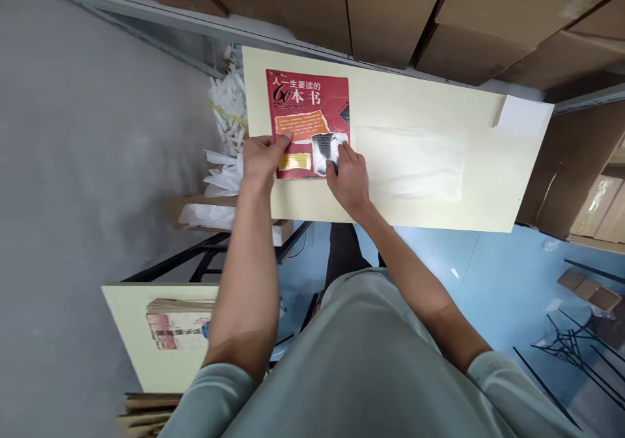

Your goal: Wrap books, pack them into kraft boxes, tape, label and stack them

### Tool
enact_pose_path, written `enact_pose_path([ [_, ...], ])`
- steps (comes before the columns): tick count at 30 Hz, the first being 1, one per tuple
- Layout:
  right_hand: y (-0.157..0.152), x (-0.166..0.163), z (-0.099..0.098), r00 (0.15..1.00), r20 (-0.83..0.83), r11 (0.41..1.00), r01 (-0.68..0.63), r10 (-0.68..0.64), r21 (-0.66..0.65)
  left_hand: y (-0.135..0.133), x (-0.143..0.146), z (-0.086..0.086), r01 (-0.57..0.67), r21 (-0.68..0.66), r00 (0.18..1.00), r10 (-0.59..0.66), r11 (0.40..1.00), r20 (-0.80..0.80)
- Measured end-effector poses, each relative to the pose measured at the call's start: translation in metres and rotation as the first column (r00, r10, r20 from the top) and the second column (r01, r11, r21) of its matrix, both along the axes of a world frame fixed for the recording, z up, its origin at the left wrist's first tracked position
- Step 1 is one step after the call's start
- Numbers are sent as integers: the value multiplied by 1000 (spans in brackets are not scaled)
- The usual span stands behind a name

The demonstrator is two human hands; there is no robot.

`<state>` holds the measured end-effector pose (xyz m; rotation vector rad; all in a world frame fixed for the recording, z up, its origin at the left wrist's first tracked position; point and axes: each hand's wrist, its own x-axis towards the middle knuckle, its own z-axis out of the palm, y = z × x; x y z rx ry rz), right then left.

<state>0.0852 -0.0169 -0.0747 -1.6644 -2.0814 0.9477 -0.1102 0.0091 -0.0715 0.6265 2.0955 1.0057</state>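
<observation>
A red book (308, 106) with Chinese title print lies flat on a pale yellow table (415, 99), near its left end. My left hand (262, 158) grips the book's near left edge, thumb on the cover and fingers curled under. My right hand (347, 179) rests on the book's near right corner, fingers pressed together on the cover. A clear plastic bag (410, 163) lies flat on the table just right of the book.
Cardboard boxes (390, 8) are stacked behind the table. White plastic bags (227, 132) fill a box left of it. A second pale table (131, 321) near my left elbow carries a stack of books (176, 326). A small white pad (522, 114) lies at the table's far right.
</observation>
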Motion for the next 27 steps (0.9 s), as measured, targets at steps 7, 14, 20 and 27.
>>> enact_pose_path([
  [7,4,34,12,887,-438,976,53,-143,-213,-47,43,124,144,390,983,-86,909,-164],
  [14,-14,162,63,777,-504,925,282,-377,-256,-79,128,119,31,412,953,-151,911,262],
  [20,-5,227,40,844,-317,898,372,-432,-235,-79,189,33,86,171,941,-137,982,310],
  [27,1,208,-9,888,-239,907,334,-394,-255,-69,184,-27,58,100,981,-76,993,179],
])
